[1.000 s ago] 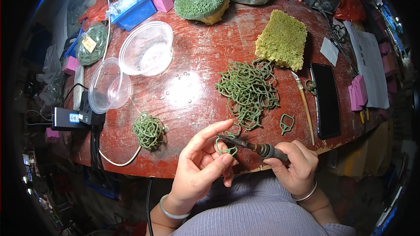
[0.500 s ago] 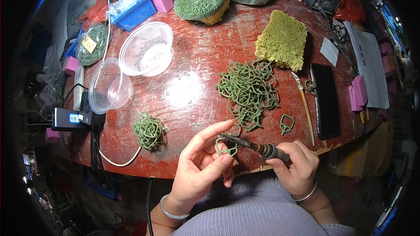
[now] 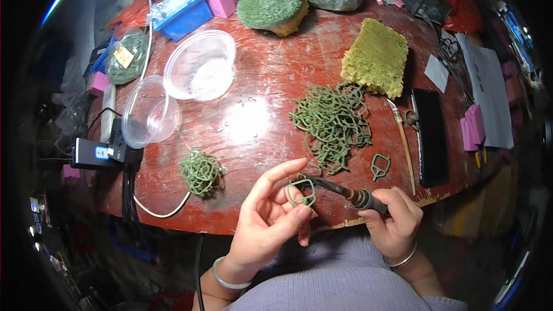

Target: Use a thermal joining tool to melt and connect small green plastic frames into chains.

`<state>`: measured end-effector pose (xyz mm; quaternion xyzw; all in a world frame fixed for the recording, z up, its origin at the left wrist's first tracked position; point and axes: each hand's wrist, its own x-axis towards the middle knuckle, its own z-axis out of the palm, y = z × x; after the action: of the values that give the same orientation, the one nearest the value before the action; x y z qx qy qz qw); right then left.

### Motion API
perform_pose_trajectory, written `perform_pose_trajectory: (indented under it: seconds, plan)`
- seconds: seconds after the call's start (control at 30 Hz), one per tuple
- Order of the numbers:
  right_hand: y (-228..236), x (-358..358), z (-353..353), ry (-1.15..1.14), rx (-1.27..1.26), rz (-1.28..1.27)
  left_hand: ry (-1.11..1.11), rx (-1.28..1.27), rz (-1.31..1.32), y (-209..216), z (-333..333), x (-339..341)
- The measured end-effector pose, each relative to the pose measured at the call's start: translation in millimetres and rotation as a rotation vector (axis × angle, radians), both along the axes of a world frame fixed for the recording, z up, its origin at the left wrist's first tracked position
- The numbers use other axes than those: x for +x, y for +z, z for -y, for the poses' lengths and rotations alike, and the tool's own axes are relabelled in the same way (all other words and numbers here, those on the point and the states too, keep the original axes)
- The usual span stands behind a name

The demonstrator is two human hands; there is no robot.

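Between the thumb and fingers of my left hand point(image 3: 268, 210) is a small green squarish ring frame point(image 3: 302, 203), held upright above the table's near edge. Its index finger stretches out above the frame. My right hand point(image 3: 396, 222) is wrapped round the dark grip of a soldering iron point(image 3: 358, 197). The iron's thin dark tip points left, by the upper right corner of the frame; whether they touch I cannot tell. A similar loose green frame point(image 3: 380, 167) lies on the table to the right, beside a tangled heap of green frames point(image 3: 331, 124).
A smaller green bundle point(image 3: 200, 171) lies left of my hands on the red table point(image 3: 259, 69). Clear plastic bowls point(image 3: 173, 78), a yellow sponge block point(image 3: 375, 57) and a round green-topped pad point(image 3: 271, 8) stand farther back. To the right are a wooden-handled knife point(image 3: 403, 144) and a phone point(image 3: 431, 138).
The iron's tip has drawn back to the right from across the top of the frame to its upper right corner. My left hand keeps its grip. The whole view has shifted slightly.
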<state>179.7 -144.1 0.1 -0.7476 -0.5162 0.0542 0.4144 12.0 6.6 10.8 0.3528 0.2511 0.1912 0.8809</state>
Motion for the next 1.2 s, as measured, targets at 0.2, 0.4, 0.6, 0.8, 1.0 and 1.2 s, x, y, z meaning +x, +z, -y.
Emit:
perform_pose_trajectory:
  seconds: [0.2, 0.4, 0.6, 0.8, 1.0, 1.2]
  plan:
    - [-1.0, -1.7, 3.6, -0.031, 0.011, -0.020, 0.191, 0.543, -0.223, 7.8, 8.8, -24.7]
    - [0.1, -2.4, 2.8, -0.035, -0.006, -0.038, 0.605, 0.873, -0.596, 21.3, -15.0, -47.9]
    - [0.2, -3.0, 2.7, -0.021, -0.006, -0.044, 0.659, 0.916, -0.657, 19.3, -26.1, -53.4]
    - [0.0, -5.0, 0.2, -0.046, 0.004, -0.028, 0.675, 0.786, -0.339, 29.9, -13.2, -56.1]
    - [-0.8, -6.4, 4.0, -0.059, 0.001, -0.050, 0.371, -0.159, 0.694, 66.2, 64.3, -21.7]
    - [-5.1, -4.1, 3.8, -0.062, 0.018, -0.063, -0.020, -0.029, 1.158, 57.0, 46.3, 10.7]
